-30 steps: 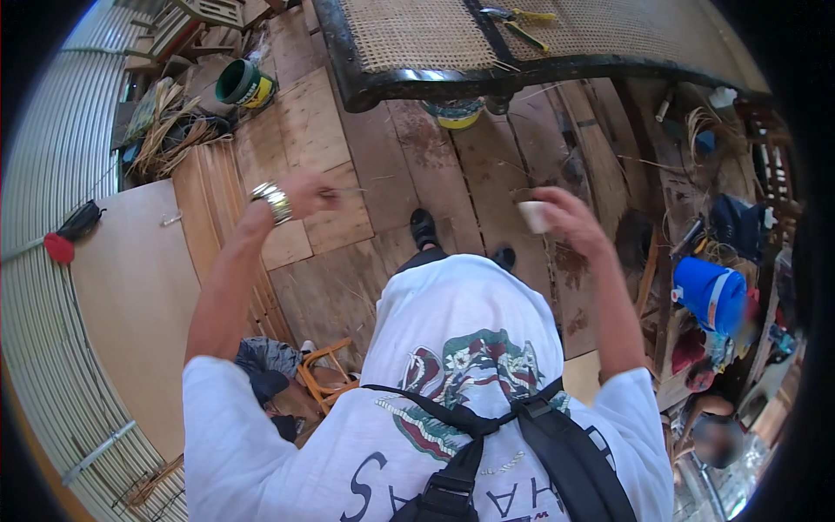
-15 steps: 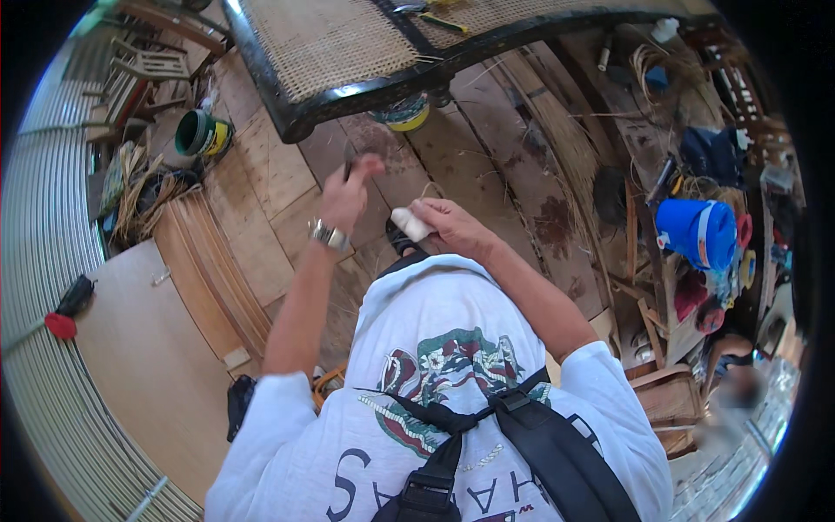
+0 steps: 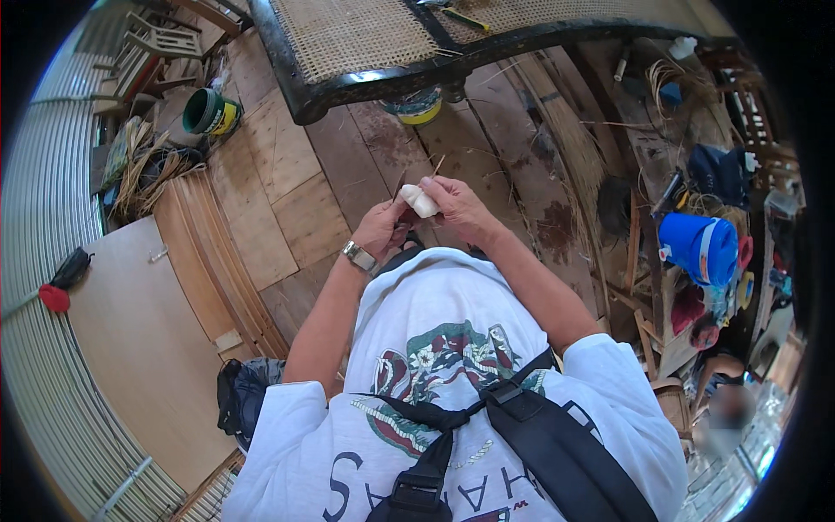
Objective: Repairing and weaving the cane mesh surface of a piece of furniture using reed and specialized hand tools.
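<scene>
Two hands [image 3: 463,210] together, holding dark sliver [image 3: 399,186], white wad [image 3: 420,201] | caned frame [image 3: 357,39] ahead | bucket [image 3: 417,110] below

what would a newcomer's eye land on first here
Probably the white wad near the middle, held in the right hand with the left hand close beside it. Next might come the bright blue container at the right, then the black-framed woven cane panel at the top.
</scene>
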Motion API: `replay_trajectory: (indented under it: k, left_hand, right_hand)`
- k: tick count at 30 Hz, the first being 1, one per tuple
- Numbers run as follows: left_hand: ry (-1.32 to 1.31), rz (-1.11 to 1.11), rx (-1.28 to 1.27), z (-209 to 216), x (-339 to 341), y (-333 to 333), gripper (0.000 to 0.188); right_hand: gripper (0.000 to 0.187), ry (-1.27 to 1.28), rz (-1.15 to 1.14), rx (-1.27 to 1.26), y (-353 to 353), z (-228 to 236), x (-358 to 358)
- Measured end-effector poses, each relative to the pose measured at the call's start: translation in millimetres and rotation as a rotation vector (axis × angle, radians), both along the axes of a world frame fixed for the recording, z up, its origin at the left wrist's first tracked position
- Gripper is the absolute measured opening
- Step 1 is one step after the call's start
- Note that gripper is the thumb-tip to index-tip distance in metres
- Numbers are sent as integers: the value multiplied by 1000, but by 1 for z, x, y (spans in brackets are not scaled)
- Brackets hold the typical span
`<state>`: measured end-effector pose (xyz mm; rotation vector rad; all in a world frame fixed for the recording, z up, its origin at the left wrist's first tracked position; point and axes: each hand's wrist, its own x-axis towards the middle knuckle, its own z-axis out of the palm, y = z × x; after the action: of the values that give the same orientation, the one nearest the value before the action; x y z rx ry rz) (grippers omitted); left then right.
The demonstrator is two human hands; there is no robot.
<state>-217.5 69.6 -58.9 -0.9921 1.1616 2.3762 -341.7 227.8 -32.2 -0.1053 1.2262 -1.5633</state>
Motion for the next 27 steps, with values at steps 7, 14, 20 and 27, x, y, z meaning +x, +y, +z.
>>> replay_trajectory:
  k: [7, 14, 20, 27]
  left_hand:
    - [42, 27, -265, 25, 7, 30, 27]
    - [173, -77, -869, 100, 81, -10, 24]
    - [-67, 50, -1211, 141, 245, -173, 22]
    - [-531, -25, -1167, 67, 421, -318, 30]
  right_hand:
    - [33, 560, -268, 163, 12, -38, 0]
    - [34, 833, -599, 433, 66, -73, -77]
    - [34, 891, -716, 576, 139, -89, -159]
    - [34, 712, -670, 440, 121, -95, -130]
